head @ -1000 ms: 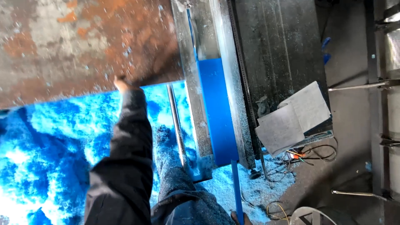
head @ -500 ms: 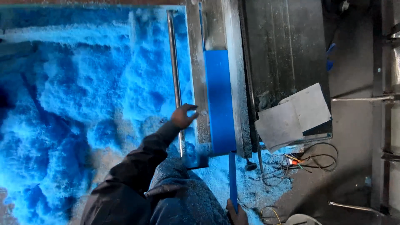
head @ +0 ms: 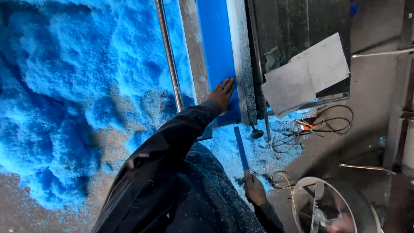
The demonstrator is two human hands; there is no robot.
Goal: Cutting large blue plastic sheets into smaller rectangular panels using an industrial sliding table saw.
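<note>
On blue panel (head: 217, 47): left hand (head: 222, 92) now flat, moved off rod (head: 169, 56); right hand (head: 254, 190) grips blue strip (head: 240, 147).

Light strong and cool on the heap of blue shavings (head: 64, 86), brightest at its upper part, near glare; hollows in it hold deep blue shadow. Right of the heap the floor and dark metal panel (head: 293, 30) sit dim. Dark sleeve below the heap nearly featureless. Slight motion blur throughout; the fan (head: 332, 207) at lower right is soft, edges bowed
</note>
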